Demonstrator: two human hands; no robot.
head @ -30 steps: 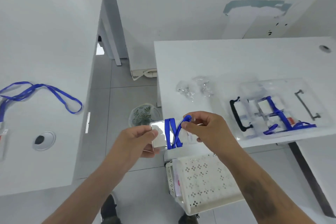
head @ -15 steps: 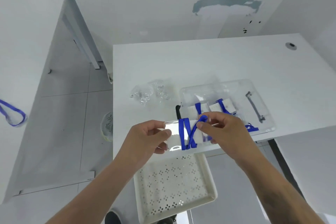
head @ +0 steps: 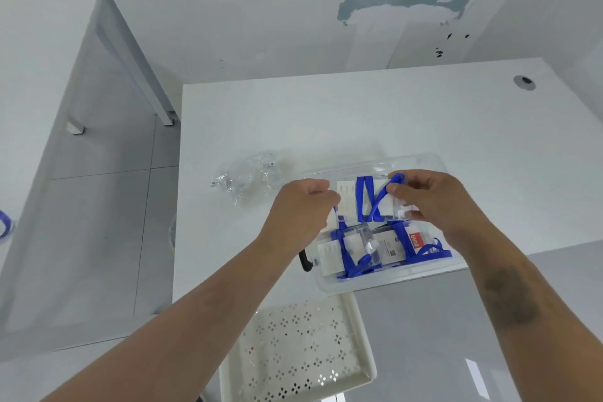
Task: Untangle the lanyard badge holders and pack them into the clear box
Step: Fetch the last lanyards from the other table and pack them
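A clear badge holder [head: 348, 202] with a blue lanyard [head: 363, 197] wrapped around it hangs over the far half of the clear box [head: 421, 161]. My left hand [head: 301, 209] grips its left edge. My right hand [head: 430, 199] pinches the lanyard's loop end and the holder's right edge. Inside the box, toward the near side, lie other badge holders with blue lanyards [head: 368, 251], one carrying a red label [head: 415, 240]. A black handle [head: 305, 261] shows at the box's left end.
The box sits at the front edge of a white table [head: 359, 114]. Crumpled clear plastic bags [head: 243, 178] lie to its left. A perforated white tray [head: 297, 352] stands below the table's edge. Another white table [head: 36, 75] is on the left, with a blue lanyard [head: 5, 225] on it.
Both hands have carried the wrapped badge holder forward from the table's front edge to over the box. The view has shifted right and closer to the box.
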